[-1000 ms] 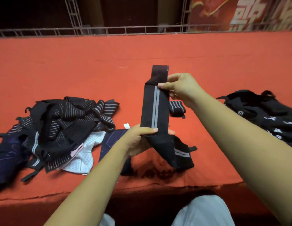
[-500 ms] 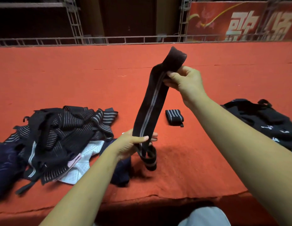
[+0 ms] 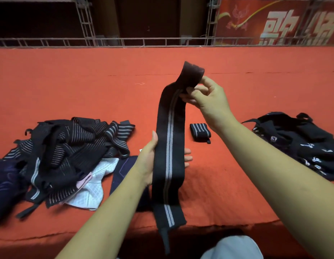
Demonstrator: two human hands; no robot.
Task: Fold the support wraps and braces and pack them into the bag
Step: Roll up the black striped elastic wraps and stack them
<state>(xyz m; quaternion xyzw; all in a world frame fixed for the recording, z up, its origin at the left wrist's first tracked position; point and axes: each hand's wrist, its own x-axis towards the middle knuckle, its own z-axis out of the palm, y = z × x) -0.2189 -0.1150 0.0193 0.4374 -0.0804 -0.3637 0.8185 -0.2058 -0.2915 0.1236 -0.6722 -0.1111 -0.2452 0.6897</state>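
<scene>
Wrap (image 3: 169,165): long, black with grey stripes, held upright over the red table (image 3: 87,86); its lower end hangs past the near edge.
Left hand (image 3: 148,163): flat behind the wrap's middle, fingers straight.
Pile (image 3: 69,156): loose wraps and braces, on the table at left.
Bag (image 3: 296,146): black, on the table at right.
Rolled wrap (image 3: 199,131): lying just right of the held one.
Right hand (image 3: 209,98): pinching the curled upper end.

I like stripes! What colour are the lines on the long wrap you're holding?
Grey, on the black wrap, head view.

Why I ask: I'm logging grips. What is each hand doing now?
Left hand: open, straight fingers behind the wrap.
Right hand: pinches the wrap's top end.
</scene>
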